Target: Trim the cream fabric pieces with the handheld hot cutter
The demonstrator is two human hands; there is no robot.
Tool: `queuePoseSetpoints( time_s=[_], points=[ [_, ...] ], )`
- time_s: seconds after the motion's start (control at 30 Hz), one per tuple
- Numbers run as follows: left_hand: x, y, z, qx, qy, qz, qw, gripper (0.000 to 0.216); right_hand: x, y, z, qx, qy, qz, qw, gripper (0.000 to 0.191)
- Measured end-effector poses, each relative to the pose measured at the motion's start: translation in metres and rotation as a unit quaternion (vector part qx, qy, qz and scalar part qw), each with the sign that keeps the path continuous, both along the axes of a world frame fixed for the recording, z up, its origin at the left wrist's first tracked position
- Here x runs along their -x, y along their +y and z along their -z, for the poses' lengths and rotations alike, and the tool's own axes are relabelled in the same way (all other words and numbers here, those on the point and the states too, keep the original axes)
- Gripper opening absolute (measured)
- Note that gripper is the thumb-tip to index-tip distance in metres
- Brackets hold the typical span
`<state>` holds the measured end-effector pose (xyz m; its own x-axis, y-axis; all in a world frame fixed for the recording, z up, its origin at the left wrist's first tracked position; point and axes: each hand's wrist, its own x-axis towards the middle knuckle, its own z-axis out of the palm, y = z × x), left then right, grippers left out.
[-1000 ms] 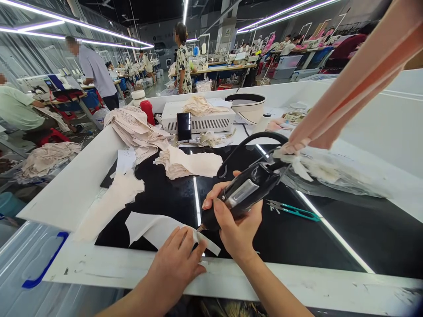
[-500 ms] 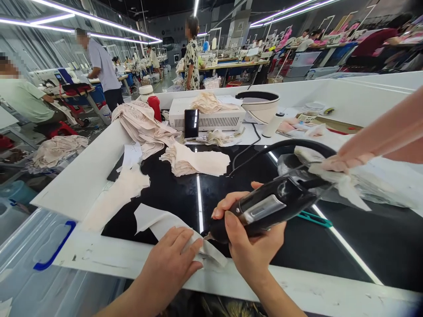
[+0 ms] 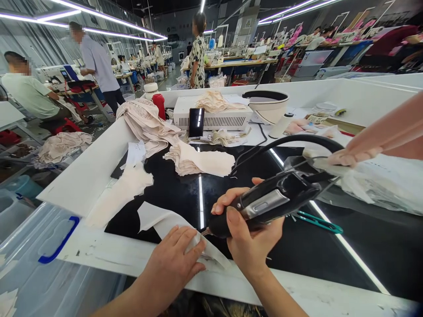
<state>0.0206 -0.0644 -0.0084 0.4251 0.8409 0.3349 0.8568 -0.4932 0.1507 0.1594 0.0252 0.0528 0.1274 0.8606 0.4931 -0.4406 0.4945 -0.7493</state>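
Observation:
My right hand [image 3: 249,235] is wrapped round a black handheld power tool [image 3: 261,204] with a silver side lever and a cord at its back. Its narrow metal tip points down-left at a white fabric piece [image 3: 158,219]. Bent fingers of my left hand [image 3: 180,251] hold that piece against the table edge, close beside the tip. Fingertip contact is partly hidden. The fabric runs under the hand and out to the right. Another person's hand [image 3: 345,156] reaches in from the right, near the tool's rear end and some pale material.
Cream fabric pieces [image 3: 198,160] lie stacked on the black surface [image 3: 132,215], beside another pale piece [image 3: 122,189]. Behind stand a phone [image 3: 196,122], a white vented box [image 3: 228,118] and a red bottle [image 3: 159,105]. A teal-handled tool [image 3: 319,221] lies right. Plastic bins [image 3: 53,268] stand left.
The view has shifted slightly, so most things sit a little further right. The tool tip stays close to my left fingers. Less of the pale strip hangs under the other person's hand.

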Motion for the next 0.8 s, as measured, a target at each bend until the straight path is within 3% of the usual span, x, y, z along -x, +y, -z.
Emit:
queuePoseSetpoints(
  time_s=[0.57,0.8],
  points=[
    [-0.001,0.001,0.003,0.012,-0.013,-0.011,1.0,0.047,0.009,0.006,0.003,-0.01,-0.025,-0.006,1.0,0.047],
    [0.008,0.007,0.001,0.041,-0.068,0.017,0.997,0.026,0.004,0.014,0.006,-0.012,-0.047,-0.006,0.999,0.042]
  ],
)
